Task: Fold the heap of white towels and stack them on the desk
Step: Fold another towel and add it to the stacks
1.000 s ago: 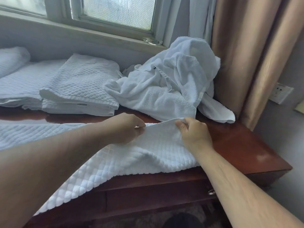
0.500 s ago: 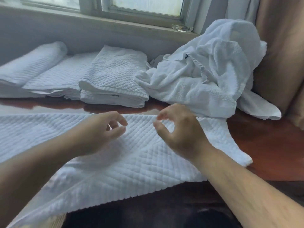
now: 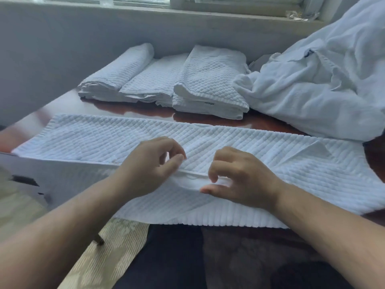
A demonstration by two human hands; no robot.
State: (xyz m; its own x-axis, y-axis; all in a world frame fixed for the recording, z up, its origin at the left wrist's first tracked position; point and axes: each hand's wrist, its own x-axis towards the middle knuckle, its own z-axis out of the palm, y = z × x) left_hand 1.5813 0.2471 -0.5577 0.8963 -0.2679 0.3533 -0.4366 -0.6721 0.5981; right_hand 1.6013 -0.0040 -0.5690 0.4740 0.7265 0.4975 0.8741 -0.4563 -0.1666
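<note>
A white quilted towel (image 3: 100,138) lies spread lengthwise across the dark wooden desk (image 3: 133,108), its near part draped over the front edge. Both hands hover over a folded edge near the towel's middle. My left hand (image 3: 154,163) has loosely curled fingers and holds nothing. My right hand (image 3: 237,178) has thumb and fingers apart just above that edge. Several folded towels (image 3: 208,84) lie side by side at the back of the desk. At the right rises the heap of unfolded white towels (image 3: 312,84).
A grey wall and window sill (image 3: 187,11) run behind the desk. Patterned floor (image 3: 116,236) shows below the desk's front left. The heap takes up the desk's right end, close to the spread towel.
Both hands let go of the towel's far edge and drew back toward me over the folded edge. The view swung left and down. The towel now lies flat.
</note>
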